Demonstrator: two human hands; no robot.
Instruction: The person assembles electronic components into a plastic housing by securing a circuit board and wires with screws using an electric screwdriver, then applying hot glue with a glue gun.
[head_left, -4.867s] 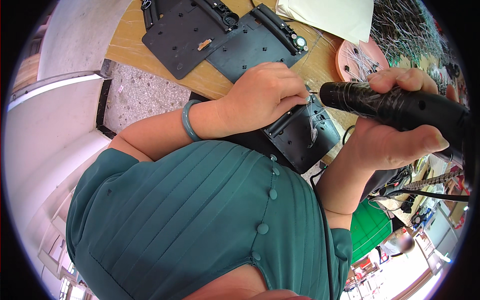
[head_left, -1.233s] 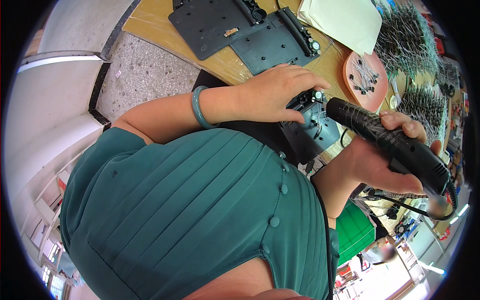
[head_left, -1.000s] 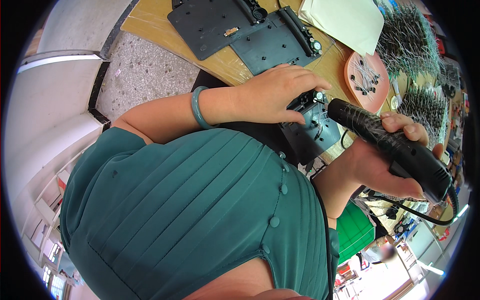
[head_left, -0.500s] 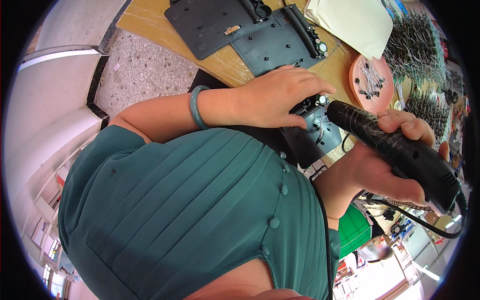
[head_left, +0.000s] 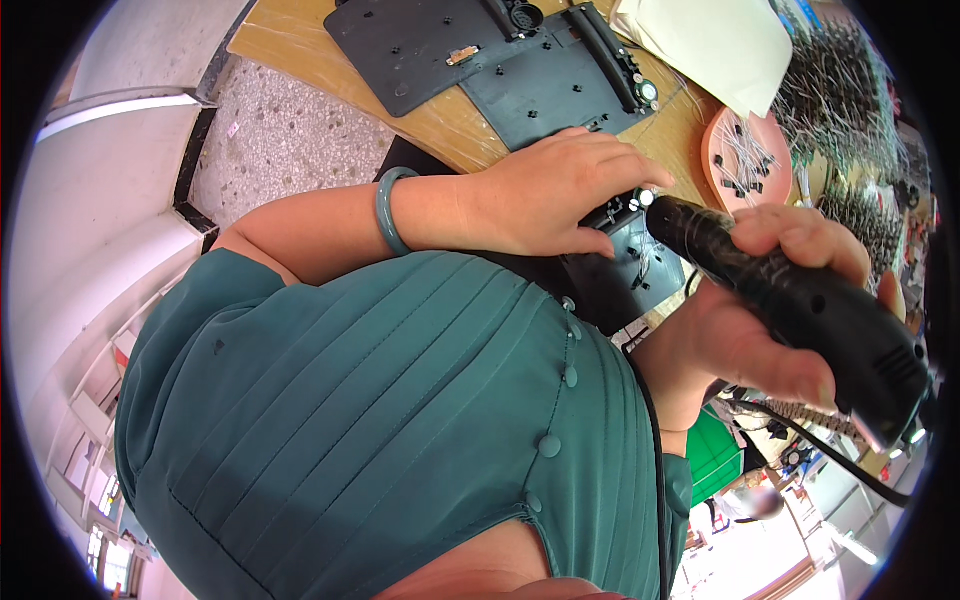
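Yellow-brown, film-covered, the wood-toned worktable (head_left: 300, 45) spreads beyond a flat black plastic panel with a raised ridge (head_left: 620, 280), which sits by its near edge, partly beneath the left hand (head_left: 565, 195). That hand is half open, thumb and fingers parted astride the ridge; whether it grips cannot be told. The right hand (head_left: 735, 330) is wrapped round a thick black cylindrical power tool (head_left: 800, 295), its nose just beside a small round silvery-white fitting (head_left: 645, 198); contact is unclear. Good work here probably means bracing the panel, aligning the tool squarely, and keeping the thin white wires (head_left: 645, 262) clear of its tip.
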